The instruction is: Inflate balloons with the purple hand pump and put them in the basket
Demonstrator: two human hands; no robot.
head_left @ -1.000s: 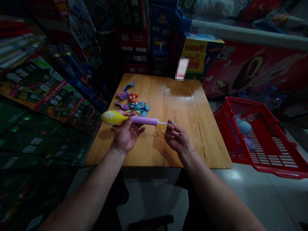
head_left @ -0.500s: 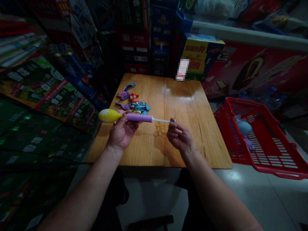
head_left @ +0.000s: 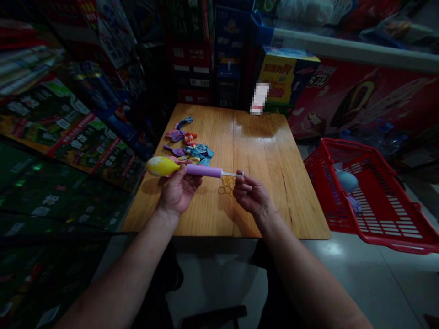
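Observation:
A purple balloon pump (head_left: 204, 171) lies level between my hands, above the wooden table. On its left end sits a partly inflated yellow balloon (head_left: 160, 166) with whitish patches. My left hand (head_left: 179, 189) is closed around the joint of balloon neck and pump, thumb on top. My right hand (head_left: 252, 192) pinches the white handle at the end of the pump's rod (head_left: 231, 174), part of which shows outside the barrel. Below the rod, several yellowish rubber bands (head_left: 226, 189) lie on the table, partly hidden by my right hand.
Several uninflated balloons (head_left: 199, 153) lie on the left of the table (head_left: 260, 151). A red shopping basket (head_left: 377, 196), holding a light-blue balloon (head_left: 347, 179), stands at the right. Stacked boxes (head_left: 78, 137) line the left side, and a yellow box (head_left: 277, 75) is behind the table.
My right hand has moved left towards the pump, so less of the rod shows. My left hand, the pump and the balloon have shifted slightly right.

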